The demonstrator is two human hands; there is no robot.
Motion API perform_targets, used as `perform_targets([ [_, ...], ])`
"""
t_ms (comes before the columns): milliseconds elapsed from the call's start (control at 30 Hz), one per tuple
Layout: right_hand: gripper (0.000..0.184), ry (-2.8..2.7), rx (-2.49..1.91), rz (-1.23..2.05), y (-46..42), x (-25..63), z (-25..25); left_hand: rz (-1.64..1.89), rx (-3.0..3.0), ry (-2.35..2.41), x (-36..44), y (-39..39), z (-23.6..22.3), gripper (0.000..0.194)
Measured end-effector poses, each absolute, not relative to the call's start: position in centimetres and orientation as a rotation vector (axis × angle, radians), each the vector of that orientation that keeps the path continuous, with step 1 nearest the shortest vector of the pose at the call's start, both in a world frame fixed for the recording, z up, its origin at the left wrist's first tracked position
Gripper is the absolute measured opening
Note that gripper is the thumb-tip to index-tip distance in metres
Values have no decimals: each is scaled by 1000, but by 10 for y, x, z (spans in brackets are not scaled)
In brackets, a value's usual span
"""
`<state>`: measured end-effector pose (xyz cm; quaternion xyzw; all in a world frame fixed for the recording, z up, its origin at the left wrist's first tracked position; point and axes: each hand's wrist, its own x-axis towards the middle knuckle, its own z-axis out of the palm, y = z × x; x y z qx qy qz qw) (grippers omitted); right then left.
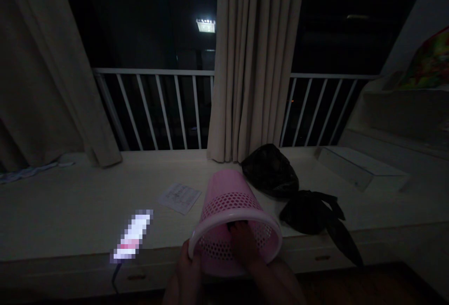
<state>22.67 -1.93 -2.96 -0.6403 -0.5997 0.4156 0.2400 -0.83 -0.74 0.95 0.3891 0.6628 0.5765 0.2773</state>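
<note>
The left hand (189, 267) is reaching up from the bottom of the view, its fingers curling around the left side of the pink basket's (226, 185) rim (235, 215) and clamping on it; the right forearm (268, 279) is slanting up and leftward through the mouth, and the right hand (242, 242) is pointing inward, its back facing the viewer; its fingertips are disappearing beside a dark patch (233, 225) inside, so whether they are apart, together or closing on something cannot be told. The basket is lying tipped over at the front edge of the pale ledge (140, 183), its open mouth facing the person and its narrower base pointing away toward the middle curtain (254, 61); its long axis is running from near to far, leaning slightly left at the far end. Two black bags, one (270, 171) behind the other (305, 214), are lying to the basket's right; a printed paper (180, 197) is lying flat to its left, and a bright, pixelated oblong (133, 236) is glowing farther left; a pale box (363, 167) is resting near the ledge's right end.
</note>
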Motion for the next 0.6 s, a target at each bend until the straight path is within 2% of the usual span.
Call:
perform_targets([
  [167, 52, -1664, -1841, 1033, -23, 233, -34, 1568, 962, 1679, -11, -4, 8, 49],
  [333, 47, -2195, -1816, 442, 22, 197, -21, 1539, 962, 1644, -10, -2, 12, 44],
  [400, 34, -2273, -1771, 373, 47, 178, -13, 1549, 979, 1646, -9, -2, 12, 45],
  [467, 30, -2280, -1767, 354, 65, 165, -9, 1558, 992, 1645, -7, -3, 10, 48],
  [600, 36, -2213, -1785, 406, 59, 164, -5, 1576, 985, 1652, -6, -4, 3, 56],
])
